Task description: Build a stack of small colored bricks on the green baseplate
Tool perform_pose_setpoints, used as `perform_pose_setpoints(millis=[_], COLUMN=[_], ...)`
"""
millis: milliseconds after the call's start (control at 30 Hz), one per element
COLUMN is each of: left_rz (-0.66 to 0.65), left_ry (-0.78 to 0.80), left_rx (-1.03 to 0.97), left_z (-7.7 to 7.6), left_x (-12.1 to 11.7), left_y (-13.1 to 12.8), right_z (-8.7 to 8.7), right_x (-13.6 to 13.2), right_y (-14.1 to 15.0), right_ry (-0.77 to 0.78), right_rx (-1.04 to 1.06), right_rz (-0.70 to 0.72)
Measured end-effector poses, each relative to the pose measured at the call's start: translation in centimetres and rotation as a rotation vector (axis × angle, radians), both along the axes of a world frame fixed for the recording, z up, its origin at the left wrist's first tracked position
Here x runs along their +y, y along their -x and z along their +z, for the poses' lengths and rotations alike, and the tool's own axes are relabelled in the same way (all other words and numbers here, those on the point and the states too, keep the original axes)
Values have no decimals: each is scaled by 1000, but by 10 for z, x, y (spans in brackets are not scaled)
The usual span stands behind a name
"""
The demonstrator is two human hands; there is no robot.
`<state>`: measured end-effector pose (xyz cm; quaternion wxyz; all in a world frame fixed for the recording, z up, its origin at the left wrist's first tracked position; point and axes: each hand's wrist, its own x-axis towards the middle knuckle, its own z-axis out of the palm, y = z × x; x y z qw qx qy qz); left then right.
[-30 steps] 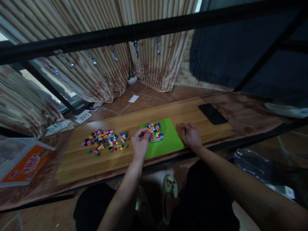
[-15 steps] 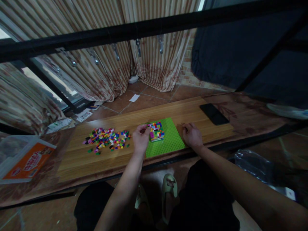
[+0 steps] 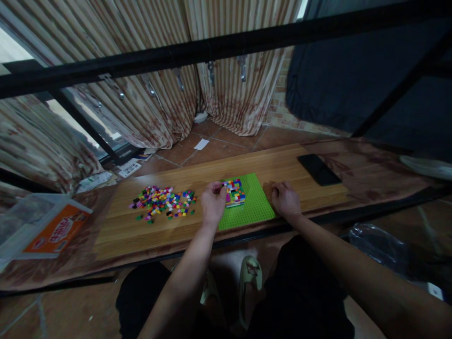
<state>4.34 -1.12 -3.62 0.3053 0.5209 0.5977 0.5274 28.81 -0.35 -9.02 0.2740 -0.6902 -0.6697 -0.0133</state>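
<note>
If the left hand (image 3: pixel 213 203), its fingers' grip unclear, slips, the brick block (image 3: pixel 235 193) could loosen. The right hand (image 3: pixel 286 200) curls fingers together.

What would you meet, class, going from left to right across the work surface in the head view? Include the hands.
Plastic box, loose bricks, left hand, built brick block, right hand, flat black device.
</note>
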Motion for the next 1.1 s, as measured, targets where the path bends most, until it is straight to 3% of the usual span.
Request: perform_pose_setpoints(millis=[200,367,533,667,800,1100], left_rz=[6,170,422,503,455,370], left_ry=[-15,-53,105,320,419,445], left_rx=[-41,-36,105,355,512,709], left_z=[-3,-12,-21,-22,-22,-19], left_x=[-1,-31,-79,-91,-82,-65], left_y=[14,59,119,150,155,150], right_z=[0,-1,-2,-2,-5,-5], right_x=[0,-2,-3,-3,-2,-1], right_y=[-1,-2,-3,-3,-5,-6], right_ry=[13,7,6,-15,-3,-25], right_rx=[-20,-40,-61,-51,-60,-56], right_rz=[2,-2,-1,13,6,17])
